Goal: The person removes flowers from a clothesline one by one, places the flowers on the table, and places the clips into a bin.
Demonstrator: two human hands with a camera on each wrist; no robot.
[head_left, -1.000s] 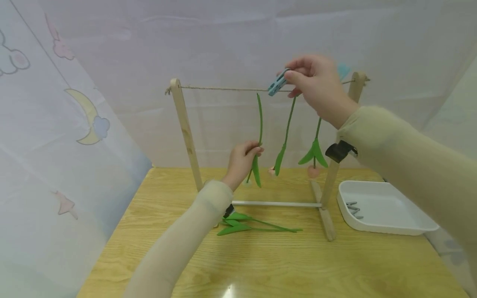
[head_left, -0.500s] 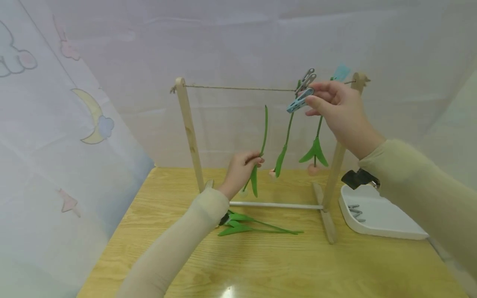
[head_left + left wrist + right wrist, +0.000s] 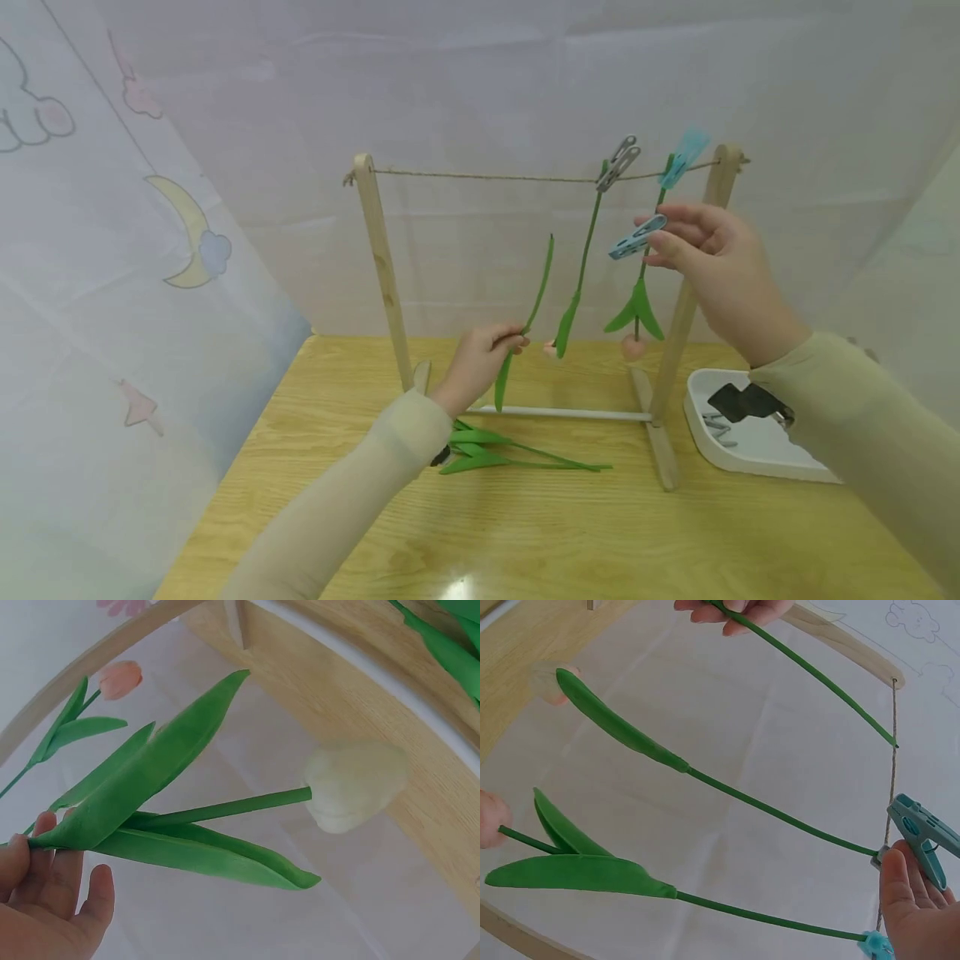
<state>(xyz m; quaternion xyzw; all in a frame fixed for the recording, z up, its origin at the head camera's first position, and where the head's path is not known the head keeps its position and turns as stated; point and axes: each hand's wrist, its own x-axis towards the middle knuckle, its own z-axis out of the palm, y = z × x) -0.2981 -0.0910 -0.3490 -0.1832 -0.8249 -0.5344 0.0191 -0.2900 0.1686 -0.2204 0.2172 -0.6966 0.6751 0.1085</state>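
My left hand pinches an artificial white tulip by its stem, just where the leaves begin. Its flower points down and the bare stem end leans up to the right, below the twine. A blue clothespin is held between the thumb and fingers of my right hand, in front of the rightmost hanging tulip. That tulip hangs head down from a light blue clip. Beside it, another pink tulip hangs from a grey clothespin.
A wooden frame carries the twine between its posts, with a white crossbar low down. More tulips lie on the table in front. At right, a white tray contains grey clothespins.
My right hand has moved right and down with the blue clothespin, away from the twine. The left hand has lowered slightly, and the tulip's stem end has dropped and tilted right.
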